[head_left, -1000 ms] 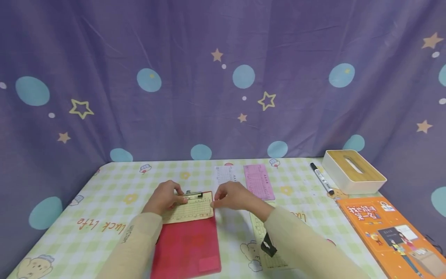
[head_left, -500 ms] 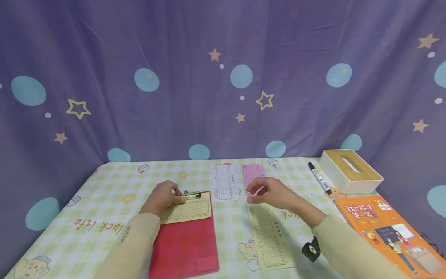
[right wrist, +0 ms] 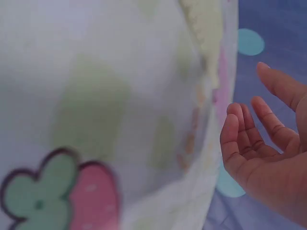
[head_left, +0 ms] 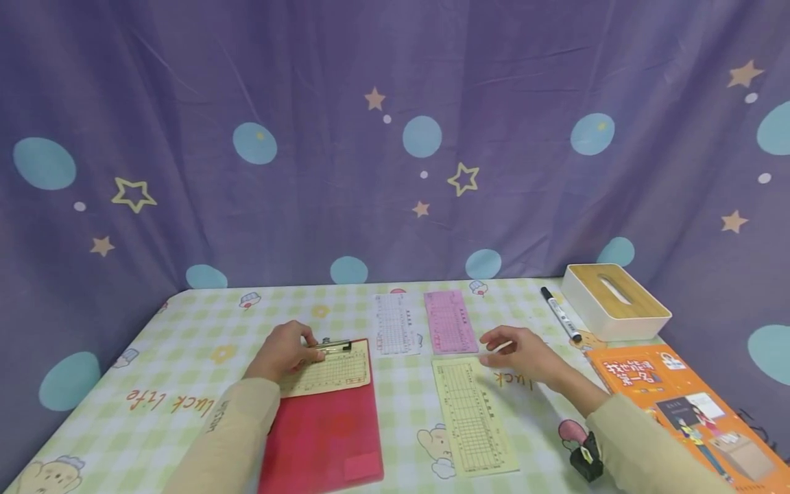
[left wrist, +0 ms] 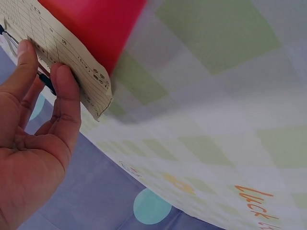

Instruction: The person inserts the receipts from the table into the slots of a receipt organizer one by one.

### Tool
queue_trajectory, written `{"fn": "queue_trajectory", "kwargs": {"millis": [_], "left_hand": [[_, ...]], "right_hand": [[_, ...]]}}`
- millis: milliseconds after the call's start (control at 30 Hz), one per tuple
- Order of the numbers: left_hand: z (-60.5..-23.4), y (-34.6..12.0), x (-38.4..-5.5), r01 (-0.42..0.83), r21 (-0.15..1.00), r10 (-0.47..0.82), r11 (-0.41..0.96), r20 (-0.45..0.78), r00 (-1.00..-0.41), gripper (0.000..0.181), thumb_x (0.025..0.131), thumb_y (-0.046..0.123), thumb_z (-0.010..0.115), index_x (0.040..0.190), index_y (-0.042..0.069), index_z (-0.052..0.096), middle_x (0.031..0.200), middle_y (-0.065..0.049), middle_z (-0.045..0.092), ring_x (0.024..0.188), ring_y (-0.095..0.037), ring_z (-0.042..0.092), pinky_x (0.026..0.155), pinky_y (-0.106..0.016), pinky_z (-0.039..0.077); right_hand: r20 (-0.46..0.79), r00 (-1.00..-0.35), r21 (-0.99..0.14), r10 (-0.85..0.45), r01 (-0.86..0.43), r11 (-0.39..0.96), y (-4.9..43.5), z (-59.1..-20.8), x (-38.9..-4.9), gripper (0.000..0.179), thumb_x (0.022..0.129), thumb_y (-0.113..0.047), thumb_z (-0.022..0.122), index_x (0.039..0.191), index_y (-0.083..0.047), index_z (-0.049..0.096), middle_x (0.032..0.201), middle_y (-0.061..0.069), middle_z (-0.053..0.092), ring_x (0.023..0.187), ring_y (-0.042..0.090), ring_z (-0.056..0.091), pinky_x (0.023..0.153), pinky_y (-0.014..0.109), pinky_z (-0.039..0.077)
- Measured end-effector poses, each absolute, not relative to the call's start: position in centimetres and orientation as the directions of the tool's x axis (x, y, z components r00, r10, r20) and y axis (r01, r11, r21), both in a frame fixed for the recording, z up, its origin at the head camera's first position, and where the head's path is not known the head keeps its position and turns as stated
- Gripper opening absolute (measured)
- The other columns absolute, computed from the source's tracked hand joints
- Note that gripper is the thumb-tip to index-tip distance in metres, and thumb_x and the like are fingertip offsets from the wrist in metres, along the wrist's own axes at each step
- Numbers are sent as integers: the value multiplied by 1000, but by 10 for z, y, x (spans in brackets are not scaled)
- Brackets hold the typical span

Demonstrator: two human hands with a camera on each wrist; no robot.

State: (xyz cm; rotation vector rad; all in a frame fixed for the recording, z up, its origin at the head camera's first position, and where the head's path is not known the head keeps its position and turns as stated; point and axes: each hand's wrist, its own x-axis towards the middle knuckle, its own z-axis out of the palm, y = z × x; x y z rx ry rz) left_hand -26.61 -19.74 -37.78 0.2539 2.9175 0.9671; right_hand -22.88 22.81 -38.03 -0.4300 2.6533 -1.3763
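Note:
A red clipboard (head_left: 327, 439) lies on the left part of the table. A pale yellow printed slip (head_left: 339, 374) covers its upper end, beneath a metal clip (head_left: 336, 346). My left hand (head_left: 286, 351) grips the clipboard's top left corner by the clip; in the left wrist view, thumb and fingers of that hand (left wrist: 41, 129) meet the slip and clip. My right hand (head_left: 524, 355) hovers with loosely bent, parted fingers and holds nothing. It is nearest the top right corner of a second yellow slip (head_left: 475, 418) lying flat.
A white slip (head_left: 395, 324) and a pink slip (head_left: 450, 322) lie farther back. At right are a black-capped marker (head_left: 561, 315), a white tissue box (head_left: 617, 302) with a wooden top, and an orange book (head_left: 679, 405). A purple curtain (head_left: 345, 171) hangs behind the table.
My right hand has left the clipboard's right edge and moved right, past the second yellow slip, uncovering the white and pink slips. My left hand keeps its grip at the clip.

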Motion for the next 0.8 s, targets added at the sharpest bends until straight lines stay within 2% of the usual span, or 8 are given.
{"fn": "queue_trajectory", "kwargs": {"millis": [100,267,333,467,633,800], "left_hand": [[-378,-197,-267,130,589,167,797,-7,-986,17,82,9,85,86,0,71,69,-3,61,47,-14,43,51,-31,42],[-377,-196,-266,105,592,150,799,-27,-988,16,83,8,84,88,0,71,60,-3,55,45,-13,38,50,-30,41],[-377,-196,-266,98,597,146,796,-33,-989,16,84,8,83,88,0,71,57,-3,53,45,-13,37,49,-30,41],[-377,-195,-266,102,599,150,794,-30,-988,16,84,9,83,88,-1,71,62,-3,55,46,-14,38,50,-31,41],[-377,-195,-266,110,594,152,797,-21,-988,16,84,8,83,88,0,71,69,-4,60,47,-14,38,51,-31,40],[-376,-195,-264,113,593,157,797,-23,-987,15,84,8,83,87,0,70,73,-5,61,48,-14,38,52,-32,40]], "right_hand": [[-8,-958,-813,-288,-161,559,232,-390,-231,39,89,-16,80,120,3,66,107,13,67,92,21,63,75,34,52],[-68,-957,-808,-282,-113,579,232,-400,-235,46,85,-17,84,122,3,65,106,10,63,89,20,55,72,29,47],[-70,-955,-799,-287,-118,589,230,-402,-235,50,82,-17,86,123,3,65,107,10,60,90,21,51,73,30,44],[-47,-949,-775,-312,-163,611,223,-404,-233,56,75,-17,91,122,1,65,109,11,58,94,24,48,80,35,41],[-21,-949,-749,-314,-193,634,216,-406,-232,48,70,-14,93,107,-3,65,104,9,57,93,24,46,82,38,39],[-26,-951,-716,-307,-196,670,213,-406,-230,38,70,-15,93,89,-9,61,89,3,52,84,21,44,75,36,35]]}}
